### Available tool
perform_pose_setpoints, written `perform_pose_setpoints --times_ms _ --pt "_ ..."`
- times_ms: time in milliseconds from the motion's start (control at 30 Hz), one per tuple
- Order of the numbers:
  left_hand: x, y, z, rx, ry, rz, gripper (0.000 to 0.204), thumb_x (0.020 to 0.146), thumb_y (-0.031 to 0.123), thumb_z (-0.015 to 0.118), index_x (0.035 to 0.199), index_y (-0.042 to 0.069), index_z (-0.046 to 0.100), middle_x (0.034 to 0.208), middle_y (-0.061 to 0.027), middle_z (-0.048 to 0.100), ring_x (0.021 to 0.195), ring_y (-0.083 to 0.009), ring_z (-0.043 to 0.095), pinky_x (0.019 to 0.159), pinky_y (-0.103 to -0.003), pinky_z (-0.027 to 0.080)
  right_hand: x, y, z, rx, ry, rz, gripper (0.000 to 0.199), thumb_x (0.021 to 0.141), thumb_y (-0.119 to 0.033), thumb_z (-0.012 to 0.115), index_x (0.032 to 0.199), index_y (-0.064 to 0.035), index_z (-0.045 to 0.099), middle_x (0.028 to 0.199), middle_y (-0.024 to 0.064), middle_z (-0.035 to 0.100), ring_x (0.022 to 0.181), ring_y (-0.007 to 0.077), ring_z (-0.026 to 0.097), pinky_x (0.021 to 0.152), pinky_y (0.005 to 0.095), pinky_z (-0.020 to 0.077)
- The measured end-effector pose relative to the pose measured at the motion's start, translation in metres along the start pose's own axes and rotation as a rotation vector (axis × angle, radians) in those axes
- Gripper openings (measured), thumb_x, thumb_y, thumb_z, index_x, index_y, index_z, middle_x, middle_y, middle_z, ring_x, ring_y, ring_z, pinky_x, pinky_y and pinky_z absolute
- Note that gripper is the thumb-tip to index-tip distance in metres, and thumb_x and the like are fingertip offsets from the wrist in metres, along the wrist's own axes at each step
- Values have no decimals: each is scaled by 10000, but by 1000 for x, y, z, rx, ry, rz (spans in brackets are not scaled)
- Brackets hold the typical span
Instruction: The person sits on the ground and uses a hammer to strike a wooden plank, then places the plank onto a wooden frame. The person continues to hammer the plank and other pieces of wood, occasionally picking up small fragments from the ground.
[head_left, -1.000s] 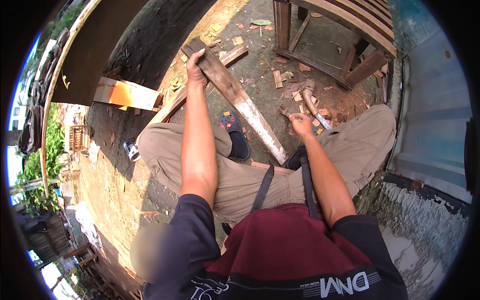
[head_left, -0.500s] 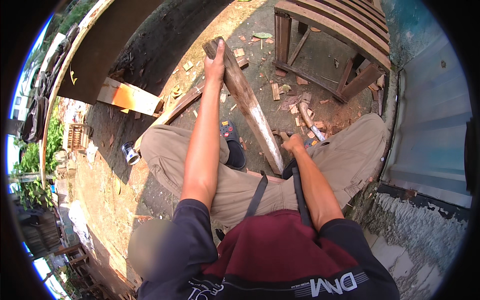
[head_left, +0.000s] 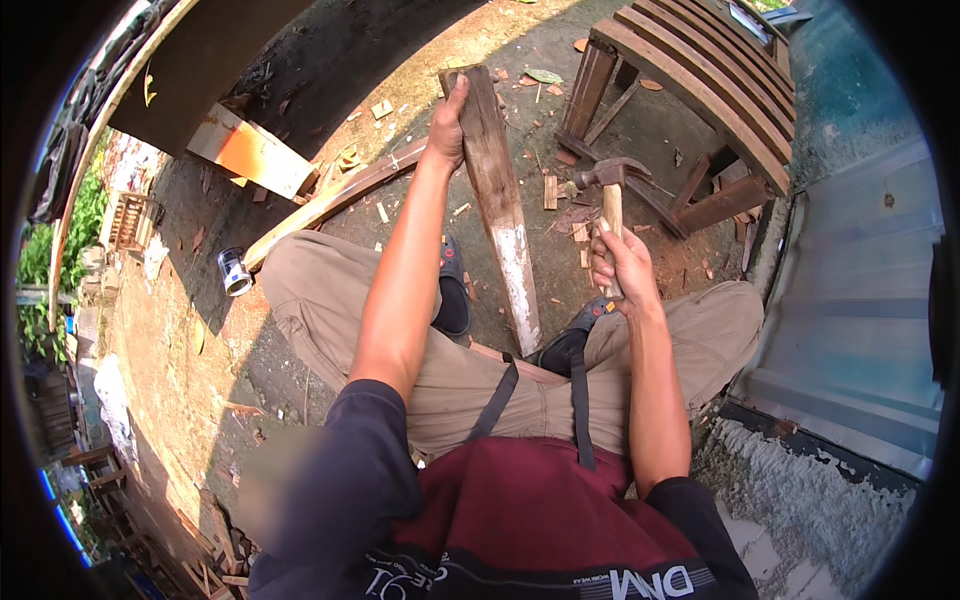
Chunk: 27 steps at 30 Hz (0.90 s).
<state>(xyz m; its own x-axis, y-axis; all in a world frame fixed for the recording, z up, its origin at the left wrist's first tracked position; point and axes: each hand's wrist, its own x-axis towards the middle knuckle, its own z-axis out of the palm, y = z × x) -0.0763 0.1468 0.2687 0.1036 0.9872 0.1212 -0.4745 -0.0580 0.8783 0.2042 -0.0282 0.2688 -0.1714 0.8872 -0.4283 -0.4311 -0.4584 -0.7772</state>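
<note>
My left grip (head_left: 447,137) clasps the plank (head_left: 492,165), whose length runs away from me; my right grip (head_left: 622,262) holds the hammer (head_left: 613,203), at the plank's right side.

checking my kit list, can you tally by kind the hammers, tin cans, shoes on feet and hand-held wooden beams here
hammer, in the right hand: 1
wooden beam, in the left hand: 1
tin can: 1
shoes: 2
total: 5
</note>
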Motion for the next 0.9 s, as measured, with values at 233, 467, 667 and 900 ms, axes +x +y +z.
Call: perform_pose_setpoints --times_ms 233,467,667,900 --pt "12 -11 -26 272 389 58 585 896 569 685 1086 16 699 1022 -70 680 931 -158 614 859 -320 479 -29 70 17 -111 76 6 252 1026 -313 598 981 -112 452 655 -4 428 434 90 415 373 274 363" --pt "10 -8 -33 318 500 172 573 889 515 722 1137 -1 688 1068 -79 691 968 -177 622 908 -329 470 -28 92 37 191 182 21 475 1026 -557 474 902 -99 442 612 2 407 408 90 387 359 275 353" --pt "0 -4 -18 392 539 196 553 891 518 712 1094 4 706 1044 -76 700 955 -171 625 905 -326 475 -29 128 71 13 101 240 424 1046 -522 454 907 -123 424 607 -5 379 398 105 358 362 287 335" --pt "-2 1 -33 404 568 155 520 895 509 712 1038 9 711 978 -60 695 881 -158 614 860 -323 480 -33 127 66 210 214 -33 463 1044 -542 439 895 -104 421 590 11 402 401 115 395 370 296 363"
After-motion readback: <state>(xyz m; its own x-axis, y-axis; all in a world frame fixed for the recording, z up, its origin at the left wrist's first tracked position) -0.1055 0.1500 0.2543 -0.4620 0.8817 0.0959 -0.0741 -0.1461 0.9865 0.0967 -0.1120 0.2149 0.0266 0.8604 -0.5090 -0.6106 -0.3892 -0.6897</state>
